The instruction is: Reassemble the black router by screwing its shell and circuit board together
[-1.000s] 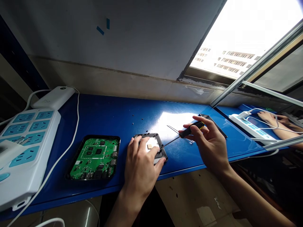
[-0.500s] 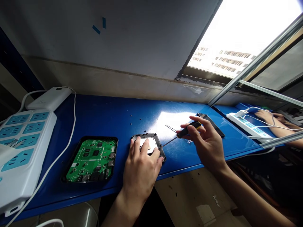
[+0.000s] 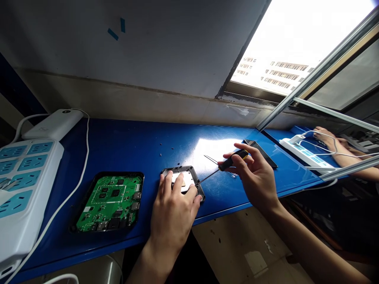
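Note:
My right hand [image 3: 259,175] grips a black and yellow screwdriver [image 3: 232,161]. Its shaft slants down left, and the tip meets the right side of a small black plastic cover [image 3: 194,172]. Inside that cover sits a pale metal plate [image 3: 185,176]. Fingers of my left hand [image 3: 173,209] are spread across plate and cover, with the thumb near the right edge, holding it against the blue table. Two thin prongs, like tweezers [image 3: 210,159], show behind the screwdriver; whether my right hand holds them, I cannot tell. Left of my left hand lies a green circuit board [image 3: 114,201] in a black case.
Tiny dark screws [image 3: 160,154] lie beyond the cover. A black phone-like slab [image 3: 262,154] is behind my right hand. A white power strip [image 3: 44,221] and cable [image 3: 78,183] line the left side. Past a metal frame [image 3: 284,106], another person's arm [image 3: 346,161] rests by a second strip.
The view has shifted slightly, moving the scene a little to the left. Both hands, the screwdriver and the cover keep nearly the same positions relative to one another.

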The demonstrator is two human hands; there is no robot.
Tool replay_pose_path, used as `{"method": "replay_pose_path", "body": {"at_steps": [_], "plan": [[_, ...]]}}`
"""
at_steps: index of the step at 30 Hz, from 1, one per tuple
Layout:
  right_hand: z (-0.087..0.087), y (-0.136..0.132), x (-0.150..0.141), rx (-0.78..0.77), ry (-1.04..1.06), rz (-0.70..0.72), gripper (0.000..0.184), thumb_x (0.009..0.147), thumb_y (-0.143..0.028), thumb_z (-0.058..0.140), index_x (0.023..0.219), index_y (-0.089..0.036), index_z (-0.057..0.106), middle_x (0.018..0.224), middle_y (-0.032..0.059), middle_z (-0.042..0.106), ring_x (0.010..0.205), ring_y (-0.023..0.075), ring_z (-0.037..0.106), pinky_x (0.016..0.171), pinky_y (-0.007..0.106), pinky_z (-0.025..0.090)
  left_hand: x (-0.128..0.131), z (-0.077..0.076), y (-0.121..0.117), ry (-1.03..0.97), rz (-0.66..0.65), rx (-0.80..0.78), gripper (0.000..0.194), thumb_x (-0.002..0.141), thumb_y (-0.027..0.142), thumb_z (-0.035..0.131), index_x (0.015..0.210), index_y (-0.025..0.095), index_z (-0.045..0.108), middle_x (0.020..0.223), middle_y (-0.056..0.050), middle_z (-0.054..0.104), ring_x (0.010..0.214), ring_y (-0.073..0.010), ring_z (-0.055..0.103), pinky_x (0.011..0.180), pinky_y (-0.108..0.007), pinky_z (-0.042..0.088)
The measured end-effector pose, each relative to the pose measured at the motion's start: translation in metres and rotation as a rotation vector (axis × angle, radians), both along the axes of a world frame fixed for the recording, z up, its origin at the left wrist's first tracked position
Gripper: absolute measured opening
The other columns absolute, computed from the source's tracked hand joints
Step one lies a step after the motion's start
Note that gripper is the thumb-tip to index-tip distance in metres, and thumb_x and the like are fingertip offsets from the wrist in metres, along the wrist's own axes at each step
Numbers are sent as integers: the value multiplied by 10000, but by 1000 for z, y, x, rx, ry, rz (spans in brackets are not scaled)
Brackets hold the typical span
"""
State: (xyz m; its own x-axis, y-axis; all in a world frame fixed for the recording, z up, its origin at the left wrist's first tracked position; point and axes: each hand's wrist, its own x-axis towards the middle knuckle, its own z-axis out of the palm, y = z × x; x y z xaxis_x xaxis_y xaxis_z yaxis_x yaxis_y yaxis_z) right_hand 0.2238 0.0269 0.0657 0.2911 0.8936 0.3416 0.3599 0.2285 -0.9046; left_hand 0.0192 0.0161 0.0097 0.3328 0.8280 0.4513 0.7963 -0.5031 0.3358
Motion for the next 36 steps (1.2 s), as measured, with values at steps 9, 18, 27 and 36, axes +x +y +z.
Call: {"method": "replay_pose_path", "body": {"at_steps": [9,18,27,36], "plan": [[-3,1,3,-13,-9,0,393,900,-428,677,1239,-257,576,989,48,734,811,217,766,759,426,671,-1,0,-1,6,-4,12,223,918,353,605,1065,282,756,1265,-82,668,1258,-370,531,1062,-563,487],[-2,1,1,-8,24,3,383,892,-425,689,1221,-257,586,971,47,732,799,214,764,763,424,670,-1,-1,0,7,-7,-2,226,921,351,603,1078,285,751,1270,-81,662,1277,-371,510,1047,-566,500],[-2,2,1,-4,-1,-21,396,890,-415,685,1233,-243,586,977,65,742,803,231,768,760,436,671,-1,0,-1,6,-2,14,215,915,354,611,1060,287,755,1263,-77,669,1263,-367,527,1048,-560,502],[-3,2,0,-10,29,-14,381,887,-406,699,1221,-254,596,973,54,741,808,222,768,752,404,672,-1,0,-1,2,2,4,212,918,347,608,1056,288,758,1265,-72,672,1267,-366,529,1048,-554,504]]}}
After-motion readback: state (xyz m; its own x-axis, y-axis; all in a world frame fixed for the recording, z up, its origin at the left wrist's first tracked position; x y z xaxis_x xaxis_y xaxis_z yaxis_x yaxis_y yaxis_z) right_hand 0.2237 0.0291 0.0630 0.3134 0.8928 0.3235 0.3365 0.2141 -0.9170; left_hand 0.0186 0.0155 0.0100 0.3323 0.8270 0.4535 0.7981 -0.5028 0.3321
